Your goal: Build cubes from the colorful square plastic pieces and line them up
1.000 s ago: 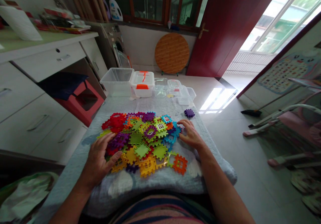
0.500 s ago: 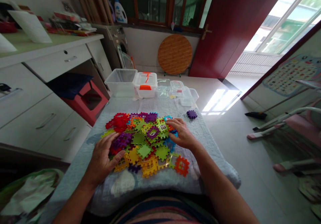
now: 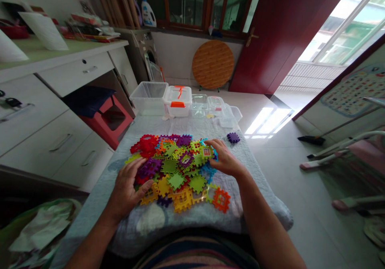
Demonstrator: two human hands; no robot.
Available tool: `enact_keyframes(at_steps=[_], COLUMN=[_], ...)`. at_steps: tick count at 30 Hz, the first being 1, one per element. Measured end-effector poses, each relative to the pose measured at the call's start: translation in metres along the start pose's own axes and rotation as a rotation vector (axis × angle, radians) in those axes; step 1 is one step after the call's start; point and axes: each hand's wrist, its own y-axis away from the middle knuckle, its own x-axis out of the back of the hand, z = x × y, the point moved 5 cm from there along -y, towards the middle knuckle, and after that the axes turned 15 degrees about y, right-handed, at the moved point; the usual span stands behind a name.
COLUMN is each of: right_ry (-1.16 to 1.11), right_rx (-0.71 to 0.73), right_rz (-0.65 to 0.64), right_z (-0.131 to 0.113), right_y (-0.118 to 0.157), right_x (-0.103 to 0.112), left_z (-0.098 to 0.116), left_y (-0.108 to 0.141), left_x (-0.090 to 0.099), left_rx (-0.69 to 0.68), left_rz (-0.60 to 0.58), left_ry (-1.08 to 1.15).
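Observation:
A heap of coloured plastic interlocking tiles with toothed edges lies on the cloth-covered table. My left hand (image 3: 128, 188) rests at the heap's left side, open, thumb apart from the fingers, touching purple tiles (image 3: 150, 167) and yellow tiles (image 3: 149, 194). At the right side, my right hand (image 3: 224, 157) has its fingers and thumb closed around a green window tile (image 3: 207, 152) with a white lattice. Blue tiles (image 3: 208, 172) lie just below that hand. A purple-framed tile (image 3: 185, 160) sits in the middle of the heap. Red tiles (image 3: 146, 144) are at the far left.
A lone purple tile (image 3: 233, 137) lies right of the heap. Along the table's far end stand an open clear bin (image 3: 148, 96), a lidded box with orange clips (image 3: 178, 100) and smaller clear containers (image 3: 199, 104). A red stool (image 3: 112, 118) stands left of the table.
The green window tile has shifted right across the heap along with my right hand. My left hand stays about where it was. The view has shifted slightly.

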Motion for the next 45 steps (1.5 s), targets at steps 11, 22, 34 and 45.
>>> enact_keyframes(at_steps=[11, 22, 34, 45], right_ry=[0.202, 0.134, 0.223, -0.203], right_rx=[-0.363, -0.197, -0.002, -0.132], right_rz=[-0.091, 0.083, -0.275, 0.038], right_z=[0.095, 0.038, 0.005, 0.04], right_y=[0.072, 0.003, -0.068, -0.036], right_x=[0.003, 0.013, -0.037, 0.008], left_z=[0.0, -0.002, -0.003, -0.005], left_y=[0.0, 0.002, 0.001, 0.003], left_x=[0.0, 0.002, 0.003, 0.002], left_rx=[0.005, 0.023, 0.045, 0.061], left_rz=[-0.008, -0.003, 0.006, -0.01], left_ry=[0.006, 0.022, 0.048, 0.066])
